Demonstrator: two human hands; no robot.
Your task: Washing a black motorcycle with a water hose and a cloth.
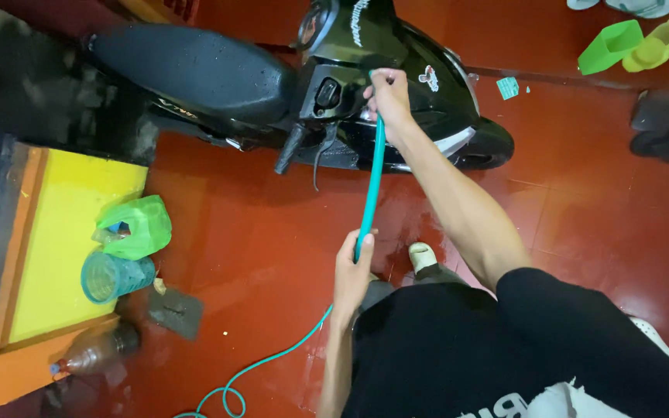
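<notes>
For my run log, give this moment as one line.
right hand: grips hose end at scooter | left hand: holds teal hose lower | floor: wet

Black short-sleeved shirt (458,348) — bare forearms, pale slipper (421,255)

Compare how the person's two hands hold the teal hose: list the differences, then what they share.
The right hand is stretched out, holding the teal hose at its far end by the black scooter; the left hand stays close to the body, lower down the hose. The right arm is nearly straight; the left is bent. Both are bare and closed around the hose.
</notes>
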